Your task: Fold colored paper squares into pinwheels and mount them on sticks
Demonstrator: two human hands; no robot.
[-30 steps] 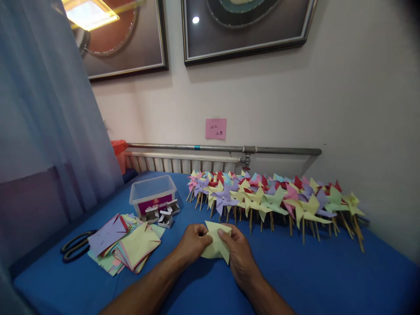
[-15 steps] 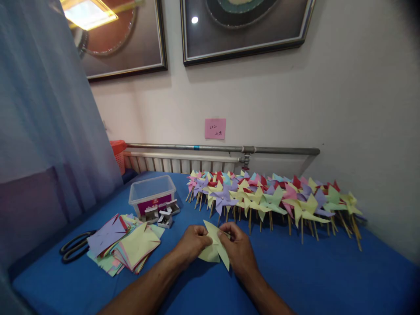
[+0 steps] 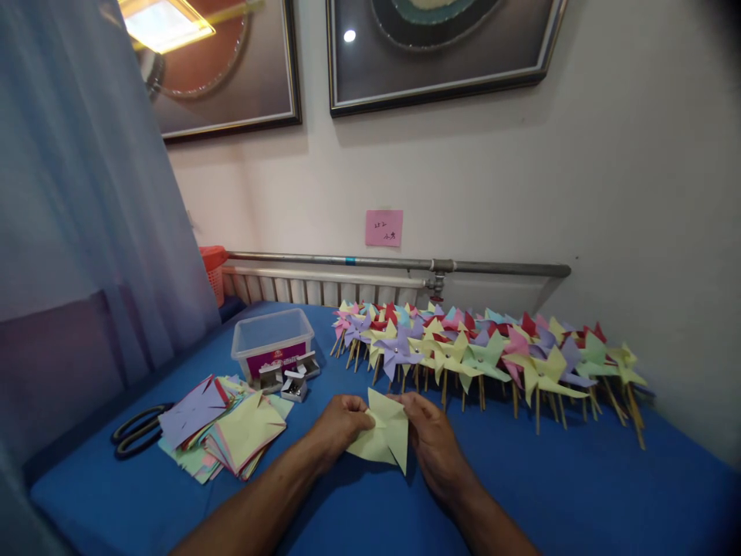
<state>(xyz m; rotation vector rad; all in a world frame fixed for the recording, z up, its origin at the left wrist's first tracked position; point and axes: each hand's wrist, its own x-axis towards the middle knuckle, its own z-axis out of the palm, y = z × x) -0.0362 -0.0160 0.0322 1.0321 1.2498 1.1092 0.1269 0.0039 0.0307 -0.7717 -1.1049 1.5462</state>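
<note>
At the far left of the blue worktop (image 3: 549,486), black scissors (image 3: 136,431) are laid beside a loose stack of cut paper squares (image 3: 228,428); behind it a clear plastic box (image 3: 272,344) and small open boxes of pins (image 3: 289,380) are set. At the centre, a yellow paper pinwheel blade (image 3: 382,436) is pinched from both sides — the left hand (image 3: 339,425) and the right hand (image 3: 431,440) are each closed on it, just above the cloth. To the right, a row of finished pinwheels (image 3: 492,351) is lined along the wall.
</note>
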